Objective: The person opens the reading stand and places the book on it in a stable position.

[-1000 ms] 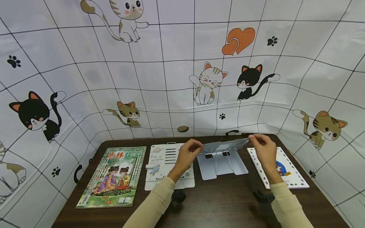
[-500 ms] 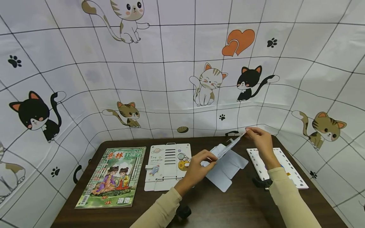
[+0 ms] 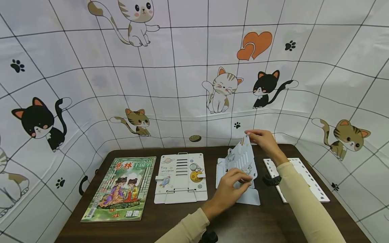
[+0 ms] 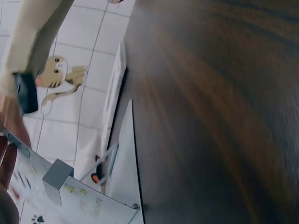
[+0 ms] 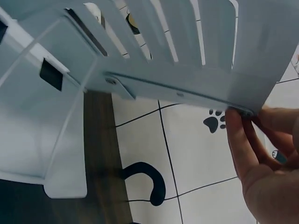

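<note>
A pale blue metal book stand (image 3: 243, 157) with slots is propped partly unfolded on the table, its slotted panel raised and turned sideways. My right hand (image 3: 264, 141) pinches the panel's upper corner; the right wrist view shows thumb and fingers (image 5: 245, 144) on the panel's edge. Lower down, my left hand (image 3: 229, 189) holds the panel's near edge between thumb and fingers. In the left wrist view only a few of its fingers (image 4: 7, 165) show, against the stand's printed face. The wire support and flat base of the stand (image 5: 60, 140) appear in the right wrist view.
A second stand (image 3: 181, 175), printed "Tiny universe", lies flat to the left. Beyond it is a magazine (image 3: 121, 189). A white book with a dotted border (image 3: 310, 179) lies to the right. The dark table (image 3: 249, 226) meets a cat-print curtain (image 3: 188, 81) behind.
The raised panel and base have turned, so the printed face shows toward the left. My left hand has moved right and nearer; my right hand has moved left and slightly up.
</note>
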The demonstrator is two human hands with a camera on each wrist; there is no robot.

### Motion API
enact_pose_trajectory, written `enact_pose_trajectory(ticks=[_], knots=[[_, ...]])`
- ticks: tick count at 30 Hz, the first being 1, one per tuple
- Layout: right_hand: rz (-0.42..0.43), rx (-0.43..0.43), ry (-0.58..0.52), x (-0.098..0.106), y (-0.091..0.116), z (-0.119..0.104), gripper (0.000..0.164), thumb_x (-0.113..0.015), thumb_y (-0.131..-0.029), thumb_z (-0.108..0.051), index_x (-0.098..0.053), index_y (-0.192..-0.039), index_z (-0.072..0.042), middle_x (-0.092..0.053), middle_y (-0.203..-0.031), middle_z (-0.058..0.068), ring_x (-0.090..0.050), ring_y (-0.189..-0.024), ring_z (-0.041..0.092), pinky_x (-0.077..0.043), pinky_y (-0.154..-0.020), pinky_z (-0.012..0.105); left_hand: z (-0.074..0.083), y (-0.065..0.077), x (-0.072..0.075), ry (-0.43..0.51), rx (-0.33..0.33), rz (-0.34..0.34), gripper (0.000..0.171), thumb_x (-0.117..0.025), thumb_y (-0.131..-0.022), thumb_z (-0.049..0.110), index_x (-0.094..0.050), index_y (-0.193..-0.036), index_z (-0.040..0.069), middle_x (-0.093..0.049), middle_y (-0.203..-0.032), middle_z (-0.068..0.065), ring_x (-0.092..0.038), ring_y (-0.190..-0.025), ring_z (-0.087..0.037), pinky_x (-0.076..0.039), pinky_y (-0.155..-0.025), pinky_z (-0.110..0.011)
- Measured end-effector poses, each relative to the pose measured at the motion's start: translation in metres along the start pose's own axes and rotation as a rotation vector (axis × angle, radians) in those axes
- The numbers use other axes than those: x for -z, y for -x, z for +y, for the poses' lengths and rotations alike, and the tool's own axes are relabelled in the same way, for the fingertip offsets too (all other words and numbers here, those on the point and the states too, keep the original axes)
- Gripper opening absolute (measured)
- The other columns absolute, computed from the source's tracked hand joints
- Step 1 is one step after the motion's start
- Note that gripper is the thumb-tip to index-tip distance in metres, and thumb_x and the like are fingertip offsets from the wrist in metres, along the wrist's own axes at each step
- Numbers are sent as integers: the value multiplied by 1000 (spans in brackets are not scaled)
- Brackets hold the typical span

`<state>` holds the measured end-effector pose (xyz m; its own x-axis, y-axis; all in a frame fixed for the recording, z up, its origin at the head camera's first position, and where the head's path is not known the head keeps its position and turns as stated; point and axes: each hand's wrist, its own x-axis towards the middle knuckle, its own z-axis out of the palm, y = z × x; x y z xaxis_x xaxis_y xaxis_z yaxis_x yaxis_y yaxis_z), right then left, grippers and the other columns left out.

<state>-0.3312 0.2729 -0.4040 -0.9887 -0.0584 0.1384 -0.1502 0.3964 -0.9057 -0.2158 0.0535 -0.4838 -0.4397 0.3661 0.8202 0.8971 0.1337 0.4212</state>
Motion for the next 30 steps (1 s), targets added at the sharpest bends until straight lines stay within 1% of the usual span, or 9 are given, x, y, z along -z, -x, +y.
enact_pose_trajectory(ticks=[3, 6, 8, 10, 13, 16, 21, 25, 30], knots=[[-73, 26, 0, -4, -7, -4, 46, -56, -113, -26, -60, -147, 5, -56, -154, 28, -66, -132, 31, -57, -99, 19, 3, -2, -9, -63, 6, 8, 19, -82, -93, 2, -78, -110, 8, -71, -106, -1, -69, -94, -10, -52, -87, -7], [-124, 44, 6, -9, -14, -7, 45, -56, -113, -26, -60, -147, 3, -56, -154, 26, -59, -139, 41, -57, -104, 27, 5, -5, -18, -105, 20, 5, 19, -83, -93, 5, -78, -111, 9, -71, -106, 0, -68, -95, -8, -49, -88, -4], [-139, 49, 13, -12, -18, -7, 43, -57, -113, -26, -63, -145, 2, -71, -131, 24, -70, -119, 32, -59, -96, 27, 7, -6, -22, -109, 42, -2, 19, -83, -93, 6, -78, -112, 10, -70, -106, 0, -67, -95, -9, -48, -88, -4], [-145, 52, 21, -14, -20, -8, 42, -58, -112, -25, -65, -144, 1, -73, -118, 17, -68, -105, 19, -57, -91, 25, 8, -7, -24, -105, 65, -8, 19, -83, -93, 7, -78, -112, 10, -70, -106, 0, -67, -95, -10, -48, -88, -4], [-150, 50, 21, -15, -21, -7, 41, -58, -112, -26, -66, -142, -1, -57, -89, 5, -50, -81, 10, -49, -78, 25, 8, -7, -24, -100, 91, -19, 20, -82, -94, 7, -77, -113, 10, -70, -106, 0, -67, -96, -12, -49, -88, -5], [-151, 61, 59, -14, -18, -6, 44, -57, -113, -30, -63, -146, -3, -68, -107, 13, -59, -92, 8, -55, -84, 24, 5, -7, -22, -84, 103, -44, 19, -81, -96, 8, -77, -114, 11, -71, -108, 0, -68, -96, -12, -50, -88, -6], [-69, 64, 18, -10, -2, -3, 44, -56, -113, -25, -60, -146, 5, -65, -138, 30, -74, -110, 16, -62, -95, 29, -6, -14, -8, 9, 193, -80, 13, -74, -101, 9, -77, -114, 8, -73, -106, -5, -71, -94, -14, -56, -86, -12], [19, 68, -30, -5, 19, 7, 43, -56, -113, -23, -62, -138, 12, -71, -122, 25, -75, -95, 6, -63, -89, 26, -20, -29, 10, 16, 282, -62, 10, -72, -102, 7, -77, -111, 6, -74, -104, -7, -72, -94, -16, -58, -84, -16], [129, 95, 41, -4, 58, 21, 41, -57, -113, -25, -66, -134, 8, -74, -116, 22, -72, -85, -1, -63, -79, 21, -40, -47, 28, -23, 366, -37, 9, -71, -103, 6, -77, -109, 4, -74, -104, -10, -72, -95, -20, -59, -82, -17]])
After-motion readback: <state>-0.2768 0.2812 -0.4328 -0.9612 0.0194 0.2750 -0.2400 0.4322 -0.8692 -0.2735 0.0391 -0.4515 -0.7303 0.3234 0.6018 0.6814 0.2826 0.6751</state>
